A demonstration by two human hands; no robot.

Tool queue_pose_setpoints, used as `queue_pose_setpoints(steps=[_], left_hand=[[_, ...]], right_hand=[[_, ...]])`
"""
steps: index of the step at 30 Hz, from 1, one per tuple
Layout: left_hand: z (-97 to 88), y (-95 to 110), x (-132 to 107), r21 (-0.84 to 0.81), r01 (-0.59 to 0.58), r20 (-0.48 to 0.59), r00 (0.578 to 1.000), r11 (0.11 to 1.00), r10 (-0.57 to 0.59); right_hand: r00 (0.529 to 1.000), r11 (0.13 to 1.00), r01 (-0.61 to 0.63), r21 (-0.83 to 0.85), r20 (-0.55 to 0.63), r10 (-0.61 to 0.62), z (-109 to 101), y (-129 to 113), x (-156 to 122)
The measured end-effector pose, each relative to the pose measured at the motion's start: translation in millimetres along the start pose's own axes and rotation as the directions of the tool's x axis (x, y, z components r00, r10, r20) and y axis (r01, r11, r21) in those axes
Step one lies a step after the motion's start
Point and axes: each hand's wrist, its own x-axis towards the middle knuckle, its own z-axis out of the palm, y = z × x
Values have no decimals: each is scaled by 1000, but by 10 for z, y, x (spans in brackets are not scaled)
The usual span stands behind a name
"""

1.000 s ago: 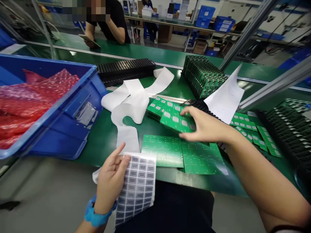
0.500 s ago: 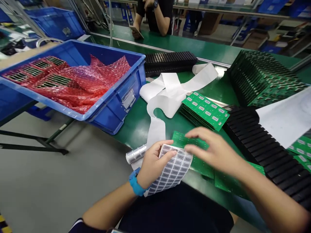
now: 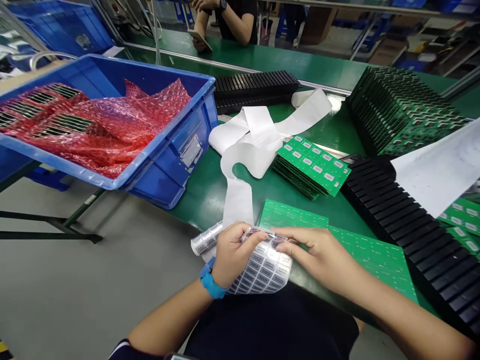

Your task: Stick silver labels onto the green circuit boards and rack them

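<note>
A strip of printed labels (image 3: 262,267) hangs bent over the near table edge, silver-grey with rows of small rectangles. My left hand (image 3: 236,252) is closed on its upper left part, thumb on the printed face. At the upper right edge of the strip, my right hand (image 3: 315,252) pinches with thumb and fingertips; whether a single label has come loose is too small to tell. Just beyond the hands lie bare green circuit boards (image 3: 369,255). The strip's rolled end (image 3: 206,239) sits left of my left hand, and white backing paper (image 3: 240,197) trails away behind it.
A stack of labelled circuit boards (image 3: 315,162) stands beyond the hands. Black slotted racks (image 3: 405,230) run along the right, one full of upright boards (image 3: 405,110). At left is a blue bin (image 3: 161,165) with red bubble wrap (image 3: 123,120). Across the table a person (image 3: 240,22) holds a phone.
My right hand has moved left and down onto the label strip's upper edge and closed there. The strip is bent more sharply. The whole view has shifted slightly.
</note>
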Motion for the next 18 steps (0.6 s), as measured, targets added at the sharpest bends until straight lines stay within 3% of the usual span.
queue_pose_setpoints(steps=[3, 6, 10, 14, 18], left_hand=[[-16, -4, 4, -6, 2, 22, 1000, 1000, -2], [-43, -11, -9, -14, 13, 52, 999, 1000, -12], [-141, -41, -49, 37, 28, 34, 999, 999, -30], [-307, -73, -97, 67, -134, 77, 989, 989, 129], [-431, -113, -140, 1, -338, 156, 930, 941, 334]], right_hand=[[999, 1000, -13, -24, -45, 12, -32, -28, -32], [1000, 1000, 0, -28, -15, -1, -90, -49, 9], [991, 994, -106, 29, -75, 108, -125, 16, 192], [982, 979, -185, -91, -49, 181, -27, 140, 384], [988, 966, -154, -209, -31, 151, 111, 177, 448]])
